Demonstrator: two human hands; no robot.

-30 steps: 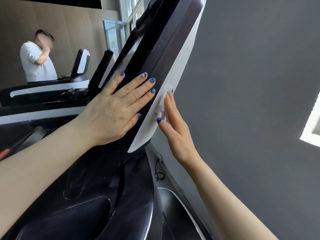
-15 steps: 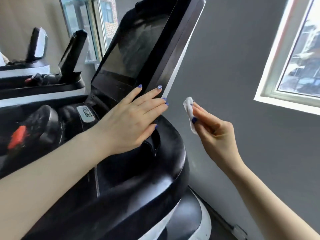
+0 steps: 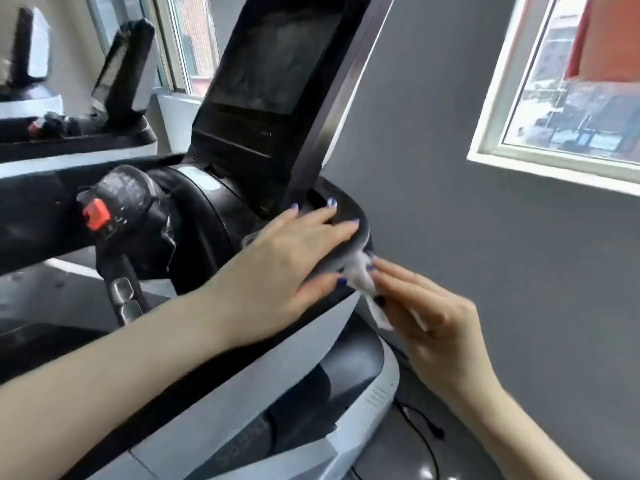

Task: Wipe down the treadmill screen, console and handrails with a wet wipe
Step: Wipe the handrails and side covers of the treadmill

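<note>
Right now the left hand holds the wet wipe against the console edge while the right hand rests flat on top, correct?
Swapped. The head view shows the right hand holding the wet wipe against the console edge; the left hand rests flat on top.

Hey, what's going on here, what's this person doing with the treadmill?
A person is cleaning a treadmill. Their right hand holds a white wet wipe against the outer right edge of the black console, just below the tilted screen. The left hand lies flat on top of the console, fingers straight, apparently steadying it. The screen looks smeared or streaky, though the picture is blurred. A red safety clip sits to the left, untouched.
</note>
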